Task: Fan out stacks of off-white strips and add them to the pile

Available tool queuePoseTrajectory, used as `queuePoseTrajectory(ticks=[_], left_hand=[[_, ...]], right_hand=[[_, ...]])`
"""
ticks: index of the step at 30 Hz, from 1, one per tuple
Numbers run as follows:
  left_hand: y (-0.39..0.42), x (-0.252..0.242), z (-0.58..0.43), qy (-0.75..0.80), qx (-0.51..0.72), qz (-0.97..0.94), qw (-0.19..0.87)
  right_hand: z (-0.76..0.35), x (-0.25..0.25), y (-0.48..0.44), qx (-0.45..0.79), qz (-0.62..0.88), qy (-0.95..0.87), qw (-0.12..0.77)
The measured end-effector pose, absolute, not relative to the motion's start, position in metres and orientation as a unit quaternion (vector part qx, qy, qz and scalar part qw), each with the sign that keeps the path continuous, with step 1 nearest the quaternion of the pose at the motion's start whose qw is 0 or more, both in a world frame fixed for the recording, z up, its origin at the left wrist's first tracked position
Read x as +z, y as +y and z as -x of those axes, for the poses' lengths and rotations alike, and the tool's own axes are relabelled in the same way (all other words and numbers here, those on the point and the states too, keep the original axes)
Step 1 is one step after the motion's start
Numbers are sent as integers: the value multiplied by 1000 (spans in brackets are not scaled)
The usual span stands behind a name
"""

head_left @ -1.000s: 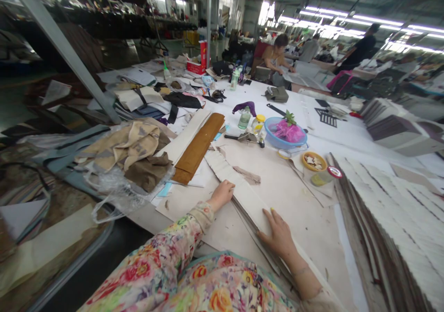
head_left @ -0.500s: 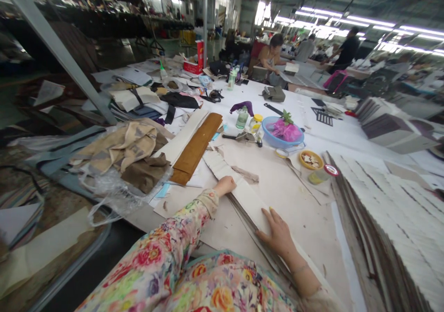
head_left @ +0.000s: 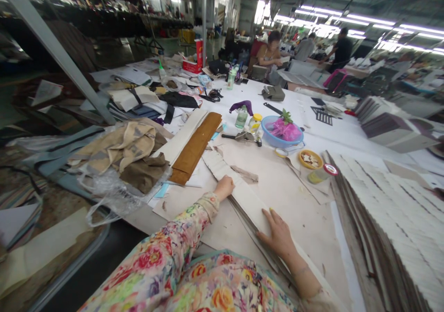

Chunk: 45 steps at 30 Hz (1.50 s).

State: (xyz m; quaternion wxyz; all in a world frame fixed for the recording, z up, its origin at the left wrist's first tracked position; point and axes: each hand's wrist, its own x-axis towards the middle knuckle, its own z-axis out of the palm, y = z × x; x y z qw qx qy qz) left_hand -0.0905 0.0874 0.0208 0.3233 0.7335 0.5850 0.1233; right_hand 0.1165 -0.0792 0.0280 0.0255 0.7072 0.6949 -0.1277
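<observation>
A long white strip (head_left: 247, 200) lies slantwise in front of me on top of a thin stack of similar strips, whose dark layered edges show on the left side. My left hand (head_left: 225, 188) is closed at the strip's left edge, with its fingertips curled out of sight. Nearer my body, my right hand (head_left: 278, 234) rests flat on the strip with its fingers spread. Just beyond the left hand is a small torn beige scrap (head_left: 245, 174). A folded brown strip of material (head_left: 197, 148) lies to the left.
On the right is a large stack of pale strips (head_left: 391, 219). Ahead stand a blue basin (head_left: 281, 138) with a pink bag, a yellow dish (head_left: 310, 159), a red-lidded jar (head_left: 322, 174) and a bottle (head_left: 242, 118). Camouflage cloth (head_left: 121, 145) lies left. A co-worker (head_left: 270, 53) sits across the table.
Both my hands stay in place on the strip. Across the table, the co-worker has drawn their hands in and sits more upright.
</observation>
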Motion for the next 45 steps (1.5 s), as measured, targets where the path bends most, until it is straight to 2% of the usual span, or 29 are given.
queuePoseTrajectory(ticks=[7, 15, 34, 45], left_hand=[[88, 27, 95, 593, 90, -743, 298], [108, 30, 97, 605, -11, -737, 301], [110, 17, 115, 618, 54, -732, 281], [130, 29, 117, 620, 1, -714, 325]], right_hand=[[-114, 27, -77, -123, -703, 700, 27], [-115, 24, -78, -119, -706, 698, 26], [-100, 27, -62, -115, -706, 697, 42], [-99, 25, -63, -110, -706, 698, 49]])
